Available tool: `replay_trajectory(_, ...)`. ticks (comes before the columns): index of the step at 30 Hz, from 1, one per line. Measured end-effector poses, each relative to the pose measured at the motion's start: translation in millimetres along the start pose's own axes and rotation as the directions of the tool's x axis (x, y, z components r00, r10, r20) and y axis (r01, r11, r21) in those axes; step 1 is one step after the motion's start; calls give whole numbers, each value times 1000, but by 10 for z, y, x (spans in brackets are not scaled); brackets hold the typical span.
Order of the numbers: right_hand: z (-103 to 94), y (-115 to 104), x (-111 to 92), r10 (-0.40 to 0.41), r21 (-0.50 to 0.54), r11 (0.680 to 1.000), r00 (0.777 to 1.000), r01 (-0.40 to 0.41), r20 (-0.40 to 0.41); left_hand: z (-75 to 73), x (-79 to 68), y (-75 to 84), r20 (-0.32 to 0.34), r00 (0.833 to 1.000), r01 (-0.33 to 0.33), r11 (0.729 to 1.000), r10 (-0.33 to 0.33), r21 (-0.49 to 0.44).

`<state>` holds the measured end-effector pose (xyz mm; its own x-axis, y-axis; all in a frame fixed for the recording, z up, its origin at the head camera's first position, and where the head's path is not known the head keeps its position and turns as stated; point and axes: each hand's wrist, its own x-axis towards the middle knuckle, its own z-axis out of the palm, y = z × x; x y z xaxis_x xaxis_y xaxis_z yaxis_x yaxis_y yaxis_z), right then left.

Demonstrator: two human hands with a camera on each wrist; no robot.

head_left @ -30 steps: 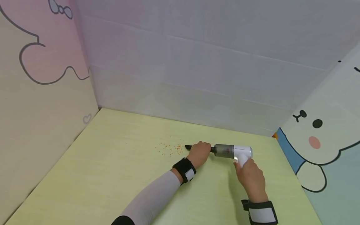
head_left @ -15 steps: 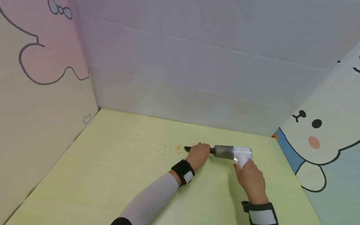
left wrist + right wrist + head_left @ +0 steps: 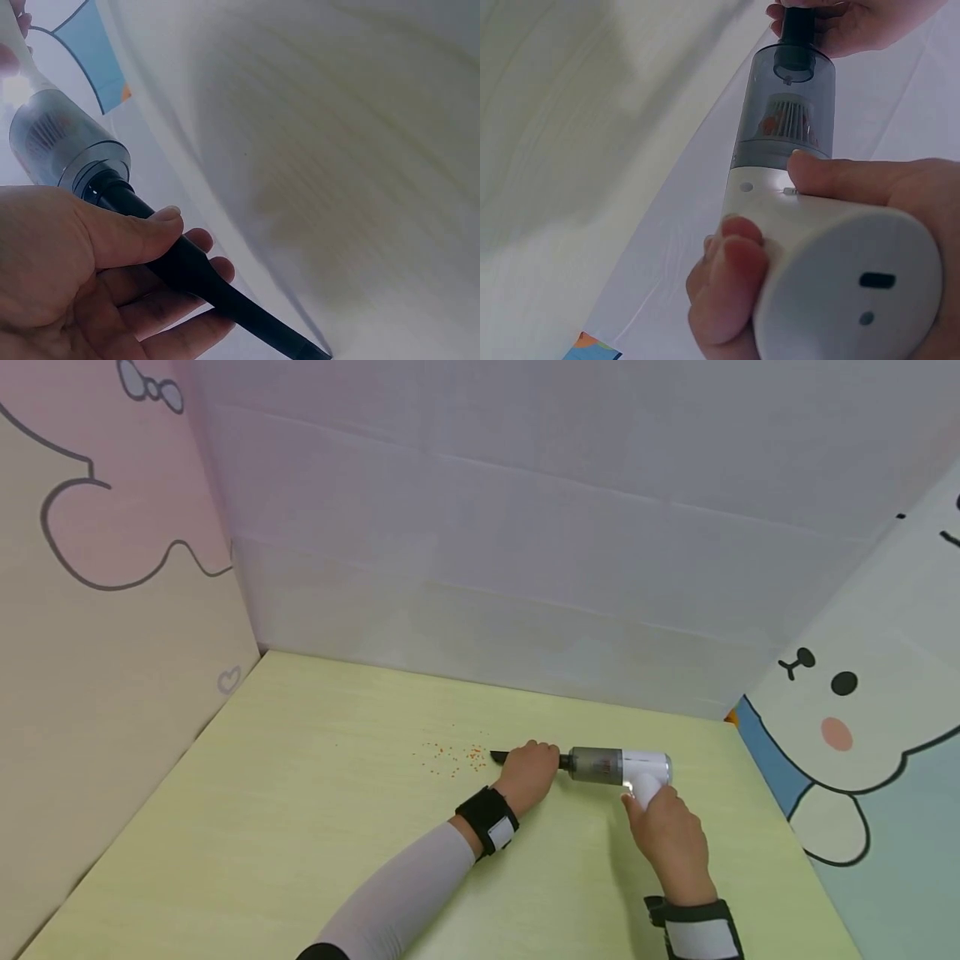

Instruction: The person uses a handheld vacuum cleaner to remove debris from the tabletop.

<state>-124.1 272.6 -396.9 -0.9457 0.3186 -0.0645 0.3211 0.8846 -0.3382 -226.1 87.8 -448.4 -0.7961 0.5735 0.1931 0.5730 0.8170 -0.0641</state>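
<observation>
A white handheld vacuum cleaner (image 3: 647,765) with a clear grey dust cup (image 3: 784,105) lies across the head view, its black crevice nozzle (image 3: 191,266) directed left. My left hand (image 3: 529,774) holds that nozzle, thumb on one side and fingers on the other in the left wrist view. With my right hand (image 3: 672,842) I grip the handle; in the right wrist view the thumb rests on the body close to a small lit spot. Just left of the nozzle tip (image 3: 498,757), orange crumbs (image 3: 476,756) are scattered on the pale yellow table (image 3: 315,827).
A plain pale wall (image 3: 480,568) rises behind the table's back edge. Panels with cartoon drawings flank the table, a pink and beige one (image 3: 127,635) at left and a white and blue one (image 3: 900,760) at right.
The nozzle tip and my left hand have shifted very slightly left toward the crumbs. The head view has swung a little; both holds stay the same.
</observation>
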Motion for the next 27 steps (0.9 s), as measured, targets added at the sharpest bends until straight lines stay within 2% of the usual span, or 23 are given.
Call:
replay_trajectory(7, 0, -15, -10, 20, -4, 1000, 1000, -20, 5, -3, -16, 3, -11, 1000, 3, 1000, -3, -2)
replay_trajectory(14, 3, -13, -17, 14, -8, 1000, 1000, -14, 5, -6, -20, 6, 15, 1000, 9, 1000, -9, -6)
replay_trajectory(21, -2, -8, -13, 7, -7, 1000, 1000, -7, 4, 30, -16, 7, -37, 999, 10, 1000, -10, 1)
replay_trajectory(27, -5, -7, -15, 8, -2, 1000, 1000, -8, 12, 7, -35, 15, -44, 999, 12, 1000, -11, 16)
